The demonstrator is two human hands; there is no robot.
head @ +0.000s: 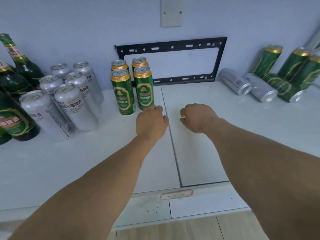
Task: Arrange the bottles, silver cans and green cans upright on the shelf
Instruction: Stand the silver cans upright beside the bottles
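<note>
1. Nearest the viewer, the white shelf is crossed by two bare forearms; both hands are held over its middle, either side of a dark seam.
2. The left hand is loosely curled, its fingers touching or just beside the base of the front right green can; nothing is seen to be held. The right hand is likewise half-closed and empty, well apart from any can.
3. Just beyond, four green cans are stood upright in a tight square, with the front left green can beside the one at the fingers. To the left, six silver cans are grouped upright, and green glass bottles are stood at the far left edge.
4. Farther right, near the wall, two lying silver cans are seen on their sides, with a lying green can beside them; more green cans are propped behind, whether upright or leaning cannot be told.
5. The cans are judged stiff but thin-walled and smooth, so they are best taken round the mid-body with moderate squeeze; whether they are full, and so heavy, cannot be told. Lying cans may be expected to roll when touched.
6. The bottles are judged heavier and breakable; a hold at the body, not the neck alone, is advised.
</note>
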